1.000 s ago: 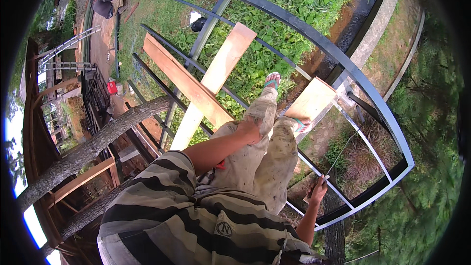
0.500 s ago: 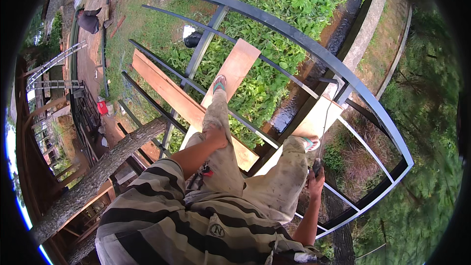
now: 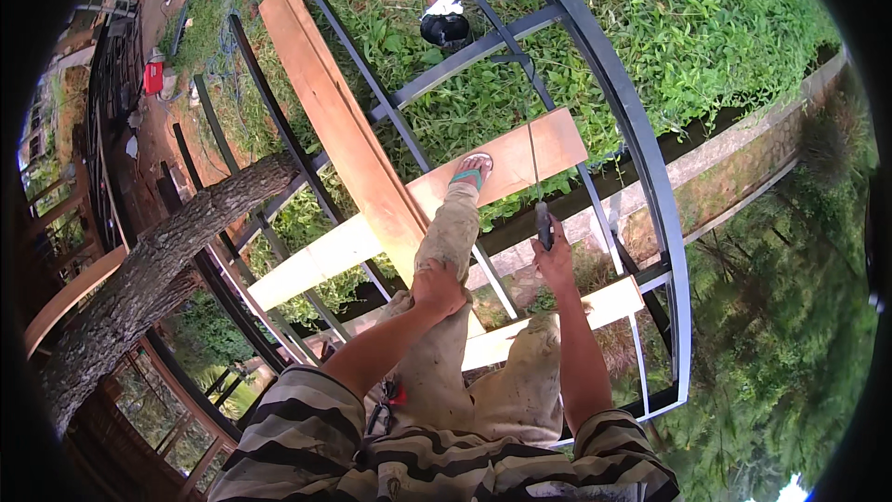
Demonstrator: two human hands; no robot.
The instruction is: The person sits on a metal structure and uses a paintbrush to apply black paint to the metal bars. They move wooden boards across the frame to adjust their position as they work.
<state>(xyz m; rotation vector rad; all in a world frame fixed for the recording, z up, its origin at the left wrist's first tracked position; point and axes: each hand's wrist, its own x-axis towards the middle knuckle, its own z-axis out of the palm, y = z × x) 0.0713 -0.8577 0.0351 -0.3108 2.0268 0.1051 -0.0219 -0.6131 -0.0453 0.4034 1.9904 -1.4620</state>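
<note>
The plank [image 3: 534, 154], centre, is smooth wood; the curved beam [image 3: 639, 144], right, smooth metal; the tree trunk [image 3: 167, 256], left, rough-barked.

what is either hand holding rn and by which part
The right hand holds a thin-rodded tool by its dark handle. The left hand rests on the trouser leg, apparently empty.

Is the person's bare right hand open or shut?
Shut: the right hand curls around the dark grey handle of a long, thin rod.

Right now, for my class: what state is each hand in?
Left hand: on the left knee; open or closed cannot be told.
Right hand: closed, holding a dark-handled tool.
</note>
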